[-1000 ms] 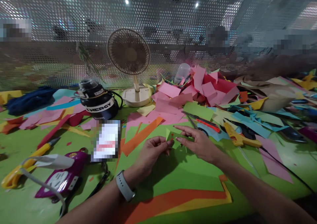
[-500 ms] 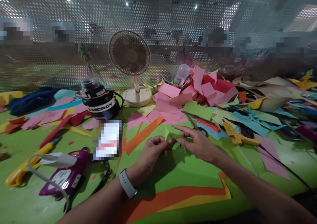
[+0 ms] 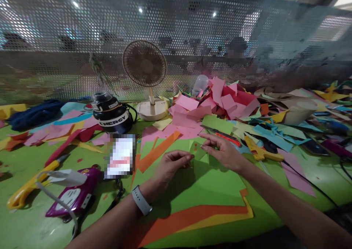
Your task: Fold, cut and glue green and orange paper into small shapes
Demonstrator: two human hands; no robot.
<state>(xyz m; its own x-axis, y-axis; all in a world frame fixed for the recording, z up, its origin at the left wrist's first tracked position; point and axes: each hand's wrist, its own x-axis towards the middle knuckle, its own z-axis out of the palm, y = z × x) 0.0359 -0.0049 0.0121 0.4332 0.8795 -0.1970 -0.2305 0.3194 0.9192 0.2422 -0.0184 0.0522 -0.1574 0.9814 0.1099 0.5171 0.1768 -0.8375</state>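
Observation:
A small folded piece of light green paper (image 3: 198, 150) with orange-red dots stands up above the green sheet. My right hand (image 3: 224, 152) pinches its right side between thumb and fingers. Just to the lower left is my left hand (image 3: 173, 166), thumb and fingertips pressed together close by the paper. Whatever those fingertips hold, if anything, is too small to make out. Under both hands lies a large green paper sheet (image 3: 209, 192), with orange paper (image 3: 198, 218) and yellow paper showing beneath its front edge.
A yellow glue gun (image 3: 258, 150) and a red cutter (image 3: 229, 139) lie on the right. Behind are a fan (image 3: 147, 67), a dark bottle (image 3: 111, 115) and piled pink paper scraps (image 3: 217, 102). At left lie a phone (image 3: 121, 155), a purple device (image 3: 77, 194) and a yellow-handled tool (image 3: 35, 183).
My right hand has shifted slightly right with the folded green paper. My left fingertips, which were against the paper, now sit a little apart from the right hand. The view has tilted slightly.

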